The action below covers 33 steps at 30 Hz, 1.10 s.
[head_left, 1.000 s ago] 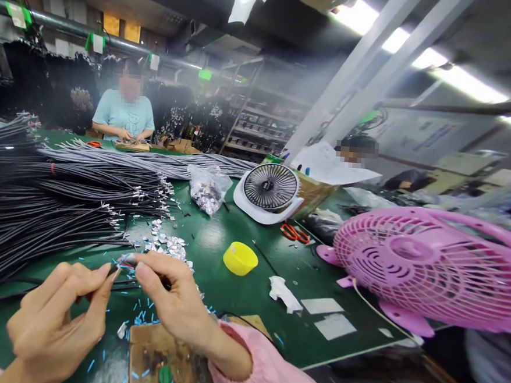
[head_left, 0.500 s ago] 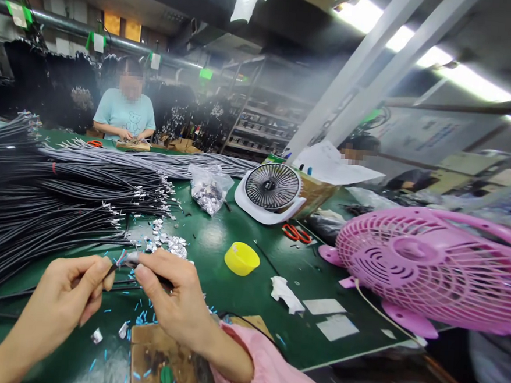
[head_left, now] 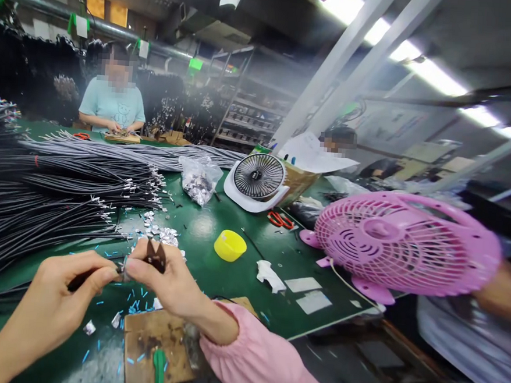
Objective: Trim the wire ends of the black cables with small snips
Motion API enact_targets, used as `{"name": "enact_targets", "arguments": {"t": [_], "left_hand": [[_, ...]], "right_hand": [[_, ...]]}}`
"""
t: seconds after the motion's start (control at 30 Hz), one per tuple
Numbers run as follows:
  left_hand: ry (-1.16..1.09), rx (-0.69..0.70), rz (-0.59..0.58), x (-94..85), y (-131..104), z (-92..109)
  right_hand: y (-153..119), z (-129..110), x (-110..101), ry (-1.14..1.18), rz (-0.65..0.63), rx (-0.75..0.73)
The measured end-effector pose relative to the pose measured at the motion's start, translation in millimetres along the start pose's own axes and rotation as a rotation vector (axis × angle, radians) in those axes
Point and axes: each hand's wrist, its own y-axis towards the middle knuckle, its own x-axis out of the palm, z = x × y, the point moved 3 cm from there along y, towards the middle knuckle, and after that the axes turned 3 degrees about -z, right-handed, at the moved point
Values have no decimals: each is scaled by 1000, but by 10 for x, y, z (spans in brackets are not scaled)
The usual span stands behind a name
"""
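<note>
My left hand [head_left: 67, 286] is closed around a black cable, near its end, at the lower left. Close beside it, my right hand [head_left: 166, 273] pinches at the cable's end, and a dark pointed metal tool [head_left: 156, 256] sticks up from its fingers. The cable tip between my fingertips is mostly hidden. Bundles of black cables [head_left: 49, 200] lie to the left. Bits of silver foil [head_left: 163, 233] and small blue pieces [head_left: 133, 306] are scattered behind and below my hands. A worn wooden block [head_left: 153, 336] with a green-handled tool [head_left: 159, 371] lies below my right hand.
A yellow ring [head_left: 230, 246], red-handled scissors [head_left: 280, 219], a bag of foil bits [head_left: 200, 182] and a white fan [head_left: 256, 183] stand or lie beyond my hands. A large pink fan [head_left: 392, 242] is at right. One person sits across the green table [head_left: 200, 234]; others are at right.
The view has shifted right. My right hand has turned, and the pointed tool now shows above its fingers. The coloured wires seen before between my hands are now covered. An arm appears behind the pink fan.
</note>
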Motion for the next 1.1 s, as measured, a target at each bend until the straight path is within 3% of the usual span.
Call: {"name": "enact_targets", "arguments": {"t": [0.07, 0.13, 0.2, 0.27, 0.33, 0.4, 0.53, 0.6, 0.67, 0.73, 0.8, 0.97, 1.03, 1.1], "left_hand": [[-59, 14, -37, 6, 23, 1], [-65, 29, 14, 16, 21, 17], [-18, 62, 100, 38, -8, 38], [19, 93, 160, 69, -56, 41], [0, 73, 160, 89, -102, -1], [-67, -1, 105, 85, -136, -78], [-163, -165, 42, -4, -141, -175], [-163, -180, 36, -43, -108, -144], [-156, -147, 15, -54, -62, -75], [-151, -111, 1, -43, -24, -14], [-150, -87, -17, -18, -6, 12], [-124, -8, 21, 30, -34, -31], [-105, 42, 61, 23, -52, -45], [-96, 37, 92, 1, -64, -62]], "right_hand": [[9, 68, 40, 221, -78, 189], [3, 92, 72, 279, -85, 229], [-7, 58, 62, 108, 24, 75], [-33, -17, 44, -168, 158, -179], [-53, -75, 19, -376, 240, -367], [-38, -85, -57, -451, 306, -389], [25, -35, -267, -395, 483, -224], [42, -33, -249, -396, 394, -306], [37, -35, -132, -461, 125, -439], [1, -37, -42, -491, -28, -510], [-20, -39, -12, -411, -45, -450], [-24, 10, 35, 102, -94, 29], [-16, -11, 1, 241, -20, 97], [2, -50, -96, 336, 143, 86]]}}
